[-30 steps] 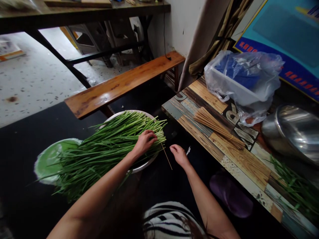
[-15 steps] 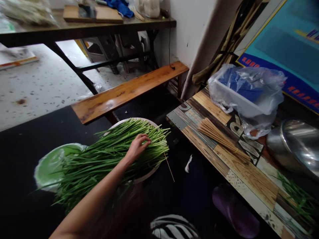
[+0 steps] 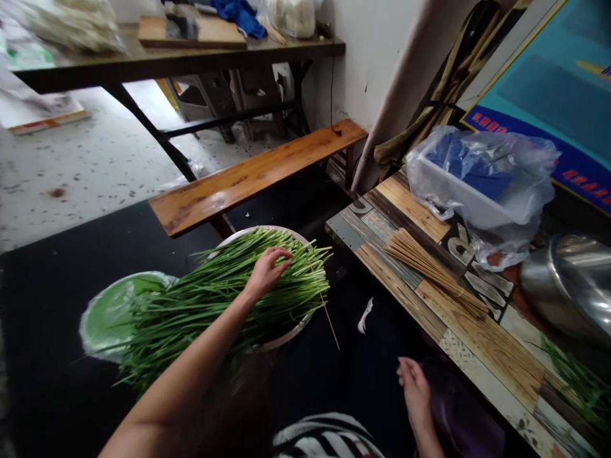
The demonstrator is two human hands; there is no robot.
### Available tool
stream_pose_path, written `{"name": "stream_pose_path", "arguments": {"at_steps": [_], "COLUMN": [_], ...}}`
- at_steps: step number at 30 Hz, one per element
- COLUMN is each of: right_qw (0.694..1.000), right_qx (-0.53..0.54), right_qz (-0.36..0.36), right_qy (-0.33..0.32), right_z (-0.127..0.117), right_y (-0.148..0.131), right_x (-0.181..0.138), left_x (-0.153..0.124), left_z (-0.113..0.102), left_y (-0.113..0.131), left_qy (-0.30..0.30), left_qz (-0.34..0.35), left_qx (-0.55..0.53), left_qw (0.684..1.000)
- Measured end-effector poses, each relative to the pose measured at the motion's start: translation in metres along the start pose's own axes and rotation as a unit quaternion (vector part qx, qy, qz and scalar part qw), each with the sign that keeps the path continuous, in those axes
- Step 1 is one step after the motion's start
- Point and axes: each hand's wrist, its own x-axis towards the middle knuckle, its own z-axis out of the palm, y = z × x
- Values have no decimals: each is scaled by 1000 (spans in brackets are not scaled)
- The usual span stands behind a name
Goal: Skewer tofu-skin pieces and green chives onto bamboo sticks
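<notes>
A large heap of long green garlic chives (image 3: 200, 318) lies in a round pale basin (image 3: 298, 327), pale stem ends to the right and leaves spilling left. Over the stems rests my left hand (image 3: 268, 272), its fingers curled to a pinch; whatever is between the fingertips is too small to make out. My right hand (image 3: 415, 391) is low on the right, apart from the basin and near the patterned table's edge. Its fingers are bent and pressed together, with nothing visible in them. A thin stick (image 3: 331, 324) juts from the basin's right side.
The patterned wooden table (image 3: 496, 356) bears a bundle of thin sticks (image 3: 436, 270), a bagged white tub (image 3: 477, 187), a steel bowl (image 3: 568, 286) and some chives (image 3: 575, 378). A green plastic-covered basin (image 3: 107, 315) sits left. Behind is a wooden bench (image 3: 258, 175).
My right hand has come into view at the lower right. My left hand stays over the chives, fingers slightly shifted. The whole view has swung a little, moving things rightward.
</notes>
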Motion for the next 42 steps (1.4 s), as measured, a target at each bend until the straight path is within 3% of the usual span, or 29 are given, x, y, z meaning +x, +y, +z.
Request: {"name": "stream_pose_path", "arguments": {"at_steps": [3,7,10,13,17,21,27,31,35,42], "right_qw": [992,974,969,969,971,971,966,964,961,953], "right_qx": [35,8,-8,-6,15,42,55,61,65,70], "right_qz": [-70,-173,-191,-192,-193,-184,-222,-222,-232,-258], "right_qy": [-101,-144,-156,-153,-138,-144,-119,-134,-135,-139], "right_z": [31,88,126,145,143,135,129,123,121,120], "right_y": [-39,-97,-112,-108,-102,-98,-99,-103,-107,-115], "right_x": [34,72,75,60,36,21,21,26,32,42], "left_x": [3,4,1,0,7,23,29,21,17,20], "left_z": [0,-2,0,7,31,56,58,47,39,32], "left_y": [2,1,-4,-9,-10,-10,-7,-5,-3,4], "left_qy": [-6,-8,-11,-32,-91,-108,-97,-96,-178,-181], "left_qz": [-4,-6,-1,12,17,11,30,-53,-160,-193], "left_qx": [1,7,20,45,92,126,96,-73,-289,-369], "left_qw": [1000,1000,1000,998,991,986,990,991,927,891]}}
